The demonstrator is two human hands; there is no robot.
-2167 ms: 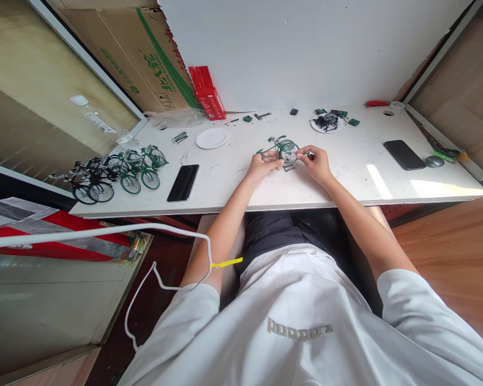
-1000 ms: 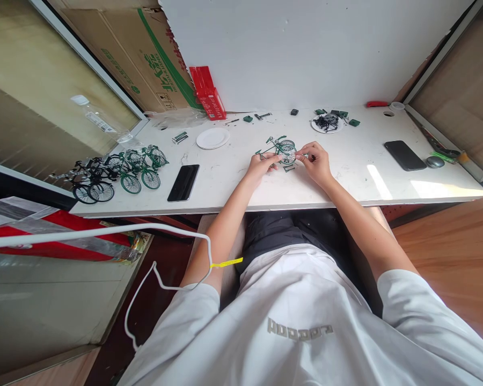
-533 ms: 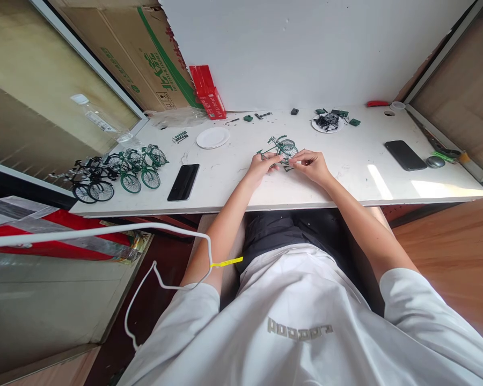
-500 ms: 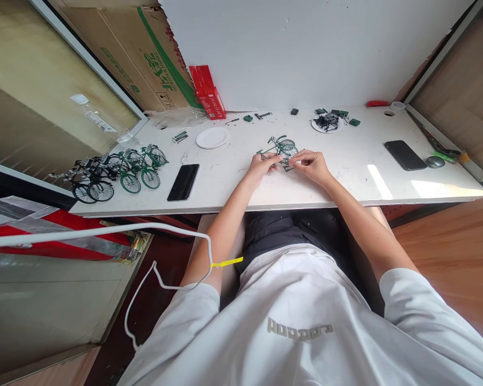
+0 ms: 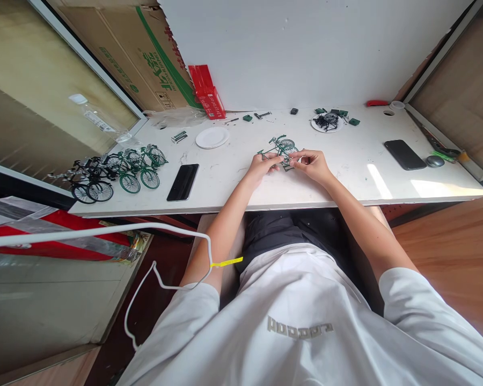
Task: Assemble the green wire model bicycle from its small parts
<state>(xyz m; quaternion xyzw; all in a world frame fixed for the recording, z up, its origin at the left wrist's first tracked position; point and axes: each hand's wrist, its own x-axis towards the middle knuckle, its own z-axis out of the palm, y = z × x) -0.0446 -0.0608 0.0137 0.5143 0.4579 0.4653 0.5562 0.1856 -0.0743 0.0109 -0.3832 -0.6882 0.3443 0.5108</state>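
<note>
A small green model bicycle (image 5: 284,146) is held just above the white table, tilted on its side, near the middle of the front edge. My left hand (image 5: 263,165) grips it from the left with thumb and fingers closed. From the right, my right hand (image 5: 310,163) pinches at the bicycle's near end by a wheel. Any small part between those fingertips is too small to make out. Finished-looking model bicycles in green (image 5: 140,169) and black (image 5: 92,179) stand in a cluster at the table's left end.
Phones lie at left (image 5: 183,182) and right (image 5: 404,155). Behind are a white plate (image 5: 212,138), a red box (image 5: 210,99), loose green parts (image 5: 247,118) and a plate of black parts (image 5: 327,123). A white cable (image 5: 145,228) crosses at lower left.
My right hand's fingers have shifted slightly at the bicycle. My left hand keeps its grip, and everything else stays in place.
</note>
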